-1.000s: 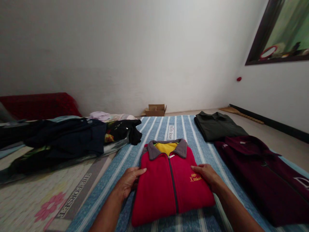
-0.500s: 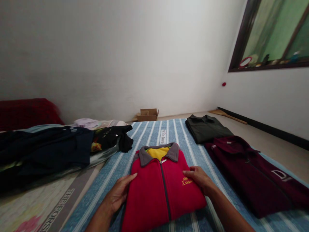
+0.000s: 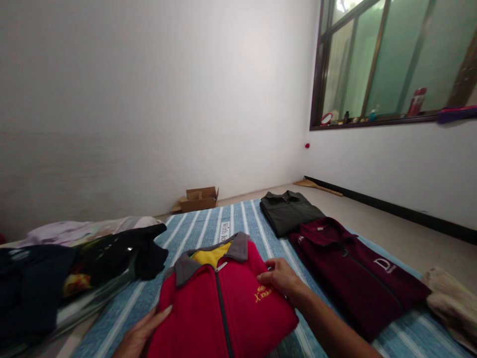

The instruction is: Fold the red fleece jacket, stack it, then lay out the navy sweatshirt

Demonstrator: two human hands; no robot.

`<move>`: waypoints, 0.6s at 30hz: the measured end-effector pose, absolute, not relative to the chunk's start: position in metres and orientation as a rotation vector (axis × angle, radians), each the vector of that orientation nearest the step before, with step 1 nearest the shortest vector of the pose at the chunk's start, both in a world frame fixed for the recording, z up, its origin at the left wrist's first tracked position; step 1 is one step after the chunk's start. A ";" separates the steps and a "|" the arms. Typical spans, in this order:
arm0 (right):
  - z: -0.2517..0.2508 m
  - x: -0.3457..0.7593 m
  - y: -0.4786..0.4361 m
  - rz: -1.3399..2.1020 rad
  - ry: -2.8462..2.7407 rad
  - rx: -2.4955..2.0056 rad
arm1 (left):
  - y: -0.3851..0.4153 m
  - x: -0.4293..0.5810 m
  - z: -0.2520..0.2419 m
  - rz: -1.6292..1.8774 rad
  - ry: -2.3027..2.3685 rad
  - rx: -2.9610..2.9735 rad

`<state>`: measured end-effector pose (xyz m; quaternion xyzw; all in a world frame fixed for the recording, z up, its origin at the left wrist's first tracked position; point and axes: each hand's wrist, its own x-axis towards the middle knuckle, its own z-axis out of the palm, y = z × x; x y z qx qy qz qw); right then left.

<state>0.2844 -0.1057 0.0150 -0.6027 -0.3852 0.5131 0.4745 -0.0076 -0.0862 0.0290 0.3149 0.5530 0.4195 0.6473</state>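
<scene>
A folded red zip jacket (image 3: 194,313) with a grey collar, yellow lining and yellow embroidery is held between my two hands in front of me. My left hand (image 3: 143,328) grips its left edge, thumb on top and the fingers hidden under the cloth. On the opposite side my right hand (image 3: 279,279) has its thumb and fingertips on the front near the embroidery, pinching that edge. Right of it, a folded maroon jacket (image 3: 357,278) with a white letter D lies flat. Beyond the maroon one is a folded dark green jacket (image 3: 292,211).
A blue striped sheet (image 3: 137,298) lies under the jackets. Dark clothes (image 3: 33,293) are heaped at the left. An open cardboard box (image 3: 199,201) stands by the wall. A beige cloth (image 3: 449,303) lies at the right edge, and a window (image 3: 395,64) is above.
The view has turned to the right, so things appear further left and more of the window and the beige cloth show. Both hands keep hold of the red jacket, which looks slightly turned.
</scene>
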 end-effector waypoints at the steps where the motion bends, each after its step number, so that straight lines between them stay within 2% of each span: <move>1: 0.021 0.290 -0.103 1.253 -0.955 -1.463 | -0.083 -0.004 0.034 0.942 1.215 0.707; 9: 0.082 0.372 -0.076 1.099 -1.116 -1.340 | -0.033 0.078 0.080 0.968 1.018 0.850; 13: 0.111 0.432 -0.050 0.987 -1.120 -1.402 | 0.014 0.142 0.102 0.971 0.882 0.944; 18: 0.125 0.512 -0.003 0.924 -1.042 -1.414 | 0.085 0.228 0.118 0.954 0.753 1.034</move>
